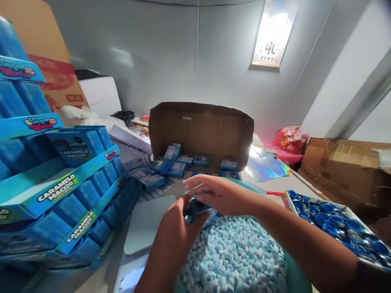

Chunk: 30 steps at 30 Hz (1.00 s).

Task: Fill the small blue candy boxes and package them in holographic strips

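My left hand (pixel 174 234) is closed around a small dark blue container (pixel 193 209), held just above a heap of pale blue candy tablets (pixel 235 254). My right hand (pixel 218 194) reaches across from the right and lies over the top of the same container, fingers curled onto it. Both hands meet above the near edge of the candy heap. What lies under my right palm is hidden.
Stacked blue "Caramelo Macizo" display boxes (pixel 58 195) fill the left side. A cardboard flap (pixel 201 132) stands behind several small blue packets (pixel 175 167). A tray of blue caps (pixel 334 224) sits right. A white scale (pixel 146 228) lies left of the candy. A brown carton (pixel 345 171) stands far right.
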{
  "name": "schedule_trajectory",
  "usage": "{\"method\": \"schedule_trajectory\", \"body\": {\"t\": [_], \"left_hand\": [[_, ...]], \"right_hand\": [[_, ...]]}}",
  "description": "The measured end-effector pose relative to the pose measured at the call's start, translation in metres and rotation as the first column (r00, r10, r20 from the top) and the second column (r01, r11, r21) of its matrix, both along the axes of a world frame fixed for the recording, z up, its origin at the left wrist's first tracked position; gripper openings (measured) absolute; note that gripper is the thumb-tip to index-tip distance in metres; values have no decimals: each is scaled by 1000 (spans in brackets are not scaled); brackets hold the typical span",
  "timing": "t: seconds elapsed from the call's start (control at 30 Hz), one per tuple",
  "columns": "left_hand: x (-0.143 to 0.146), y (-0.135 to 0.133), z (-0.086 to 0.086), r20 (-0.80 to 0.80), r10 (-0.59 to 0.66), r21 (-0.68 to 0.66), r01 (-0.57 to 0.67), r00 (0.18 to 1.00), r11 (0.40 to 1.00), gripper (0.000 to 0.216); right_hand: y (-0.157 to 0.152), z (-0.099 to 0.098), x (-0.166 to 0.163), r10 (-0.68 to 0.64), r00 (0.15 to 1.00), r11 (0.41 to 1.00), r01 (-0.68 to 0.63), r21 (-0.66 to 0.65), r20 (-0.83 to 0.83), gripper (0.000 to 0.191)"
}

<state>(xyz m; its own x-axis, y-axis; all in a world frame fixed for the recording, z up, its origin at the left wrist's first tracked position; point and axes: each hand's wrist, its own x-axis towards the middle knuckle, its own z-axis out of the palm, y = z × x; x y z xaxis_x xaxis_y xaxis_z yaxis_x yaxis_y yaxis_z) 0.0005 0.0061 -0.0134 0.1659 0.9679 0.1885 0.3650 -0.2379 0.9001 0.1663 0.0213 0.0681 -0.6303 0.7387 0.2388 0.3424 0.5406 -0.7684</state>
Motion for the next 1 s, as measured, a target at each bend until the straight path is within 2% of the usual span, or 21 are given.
{"method": "schedule_trajectory", "body": {"t": [0.1, 0.17, 0.27, 0.33, 0.43, 0.53, 0.7, 0.87, 1.0], "left_hand": [[1, -1, 2, 33, 28, 4, -28, 999, 1000, 61], [2, -2, 2, 52, 31, -15, -30, 998, 999, 63], [2, -2, 2, 69, 32, -47, -29, 997, 998, 60], [2, -1, 1, 68, 45, -26, -43, 997, 999, 57], [2, -2, 1, 62, 30, 16, -31, 998, 999, 52], [2, -4, 3, 69, 8, 17, -9, 998, 1000, 49], [3, -5, 6, 35, 15, 20, -16, 999, 1000, 47], [4, -7, 8, -8, 18, 88, -17, 1000, 996, 40], [2, -7, 9, 34, -28, 92, 24, 999, 995, 37]], "right_hand": [[9, 6, 8, -147, 988, 979, 139, 150, 38, 30], [13, 15, 20, -242, 953, 956, 201, 213, 185, 22], [17, 24, 41, -197, 840, 979, 145, 140, 506, 22], [19, 24, 51, -132, 795, 991, 127, 50, 592, 27], [23, 18, 55, -116, 820, 990, 143, -5, 561, 27], [24, 15, 54, -71, 880, 996, 88, -15, 470, 31], [28, 15, 56, -26, 879, 995, 70, -74, 475, 33], [28, 5, 44, -62, 880, 997, 80, -18, 471, 22], [24, -3, 26, -88, 896, 996, 89, 17, 434, 28]]}}
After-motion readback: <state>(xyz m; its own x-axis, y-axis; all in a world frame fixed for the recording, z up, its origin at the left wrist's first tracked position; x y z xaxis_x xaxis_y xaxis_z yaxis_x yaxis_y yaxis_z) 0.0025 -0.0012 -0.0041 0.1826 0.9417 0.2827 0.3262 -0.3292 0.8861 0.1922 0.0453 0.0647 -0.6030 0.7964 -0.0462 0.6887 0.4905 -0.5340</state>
